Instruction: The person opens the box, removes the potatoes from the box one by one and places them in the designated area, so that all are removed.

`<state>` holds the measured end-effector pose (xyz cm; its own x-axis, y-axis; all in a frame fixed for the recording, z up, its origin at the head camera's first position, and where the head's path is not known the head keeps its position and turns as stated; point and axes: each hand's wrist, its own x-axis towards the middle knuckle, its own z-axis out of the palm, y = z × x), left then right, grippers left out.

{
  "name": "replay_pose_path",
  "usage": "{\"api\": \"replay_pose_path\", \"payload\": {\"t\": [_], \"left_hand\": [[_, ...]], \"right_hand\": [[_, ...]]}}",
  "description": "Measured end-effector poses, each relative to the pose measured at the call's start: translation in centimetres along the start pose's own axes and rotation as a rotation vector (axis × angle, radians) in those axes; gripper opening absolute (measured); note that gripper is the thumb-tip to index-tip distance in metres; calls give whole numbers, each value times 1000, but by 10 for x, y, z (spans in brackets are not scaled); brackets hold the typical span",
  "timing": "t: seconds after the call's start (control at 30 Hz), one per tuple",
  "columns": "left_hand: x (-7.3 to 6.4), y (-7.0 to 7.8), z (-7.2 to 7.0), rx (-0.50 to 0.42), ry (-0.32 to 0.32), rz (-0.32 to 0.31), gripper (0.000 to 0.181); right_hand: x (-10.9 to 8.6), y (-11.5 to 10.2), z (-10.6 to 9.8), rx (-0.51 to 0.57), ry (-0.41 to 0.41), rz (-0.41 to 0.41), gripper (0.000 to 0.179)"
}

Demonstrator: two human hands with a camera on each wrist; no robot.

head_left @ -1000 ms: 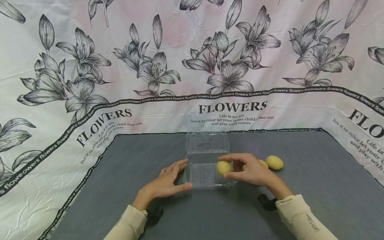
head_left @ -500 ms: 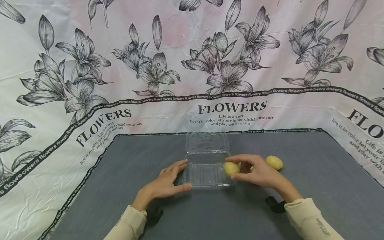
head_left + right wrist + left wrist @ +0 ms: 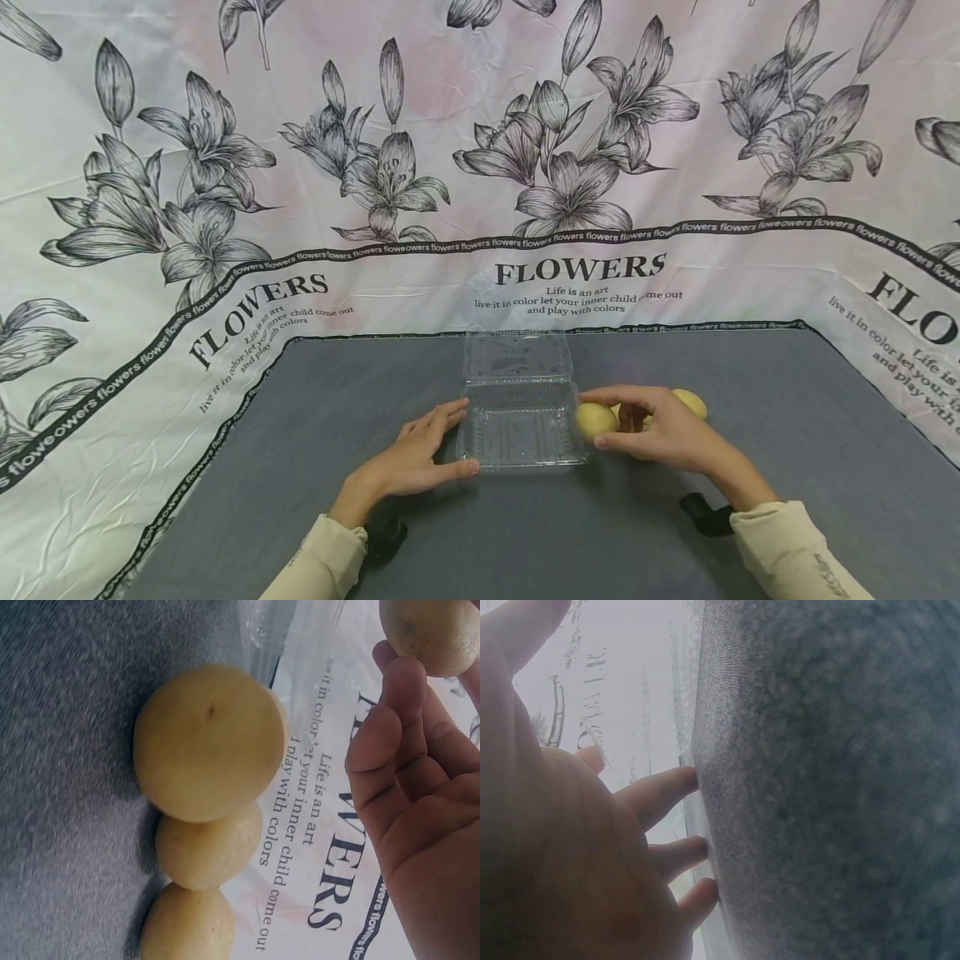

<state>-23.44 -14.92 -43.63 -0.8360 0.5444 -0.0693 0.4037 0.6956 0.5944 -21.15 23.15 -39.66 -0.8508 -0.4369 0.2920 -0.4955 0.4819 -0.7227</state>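
An unfolded clear plastic clamshell box (image 3: 517, 433) lies in the middle of the head view, its lid (image 3: 517, 357) tipped back. My left hand (image 3: 416, 450) rests at the box's left side, thumb at the front corner and fingers along the edge. Just past the right edge of the box, my right hand (image 3: 652, 429) pinches a yellow potato (image 3: 597, 422) between thumb and fingertips. In the right wrist view the held potato (image 3: 431, 634) sits at the top corner, above the table. Three more potatoes (image 3: 210, 742) stand in a row below it, mostly behind my hand in the head view.
A grey tabletop (image 3: 300, 400) spreads under everything. Behind it hangs a white cloth (image 3: 420, 292) printed with flowers and lettering. One loose potato (image 3: 690, 403) shows past my right hand. Black wrist gear (image 3: 705, 514) sits under the right forearm.
My right hand has moved right with the potato, from over the box to just beyond its right edge. The left hand and box have stayed put.
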Motion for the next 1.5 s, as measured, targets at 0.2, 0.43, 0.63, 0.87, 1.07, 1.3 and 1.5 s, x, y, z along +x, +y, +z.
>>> {"api": "replay_pose_path", "payload": {"t": [0.2, 0.43, 0.63, 0.87, 1.07, 1.3, 1.5], "left_hand": [[0, 0, 0, -3, 3, -3, 97], [0, 0, 0, 2, 1, 0, 97], [-1, 0, 0, -2, -3, -4, 97], [0, -1, 0, -4, 0, -1, 97], [0, -2, 1, 2, 2, 3, 97], [0, -2, 1, 1, 0, 5, 97], [0, -2, 1, -2, -3, 4, 96]], "right_hand": [[-5, 2, -6, -8, 12, 24, 51], [-12, 5, -11, -50, 45, 21, 50], [-16, 9, -15, -35, 48, -6, 49], [-21, 7, -23, -47, 64, 30, 48], [-28, 10, -29, -60, 90, 32, 48], [-37, 18, -37, -93, 108, 53, 48], [-43, 22, -43, -118, 117, 60, 48]]}}
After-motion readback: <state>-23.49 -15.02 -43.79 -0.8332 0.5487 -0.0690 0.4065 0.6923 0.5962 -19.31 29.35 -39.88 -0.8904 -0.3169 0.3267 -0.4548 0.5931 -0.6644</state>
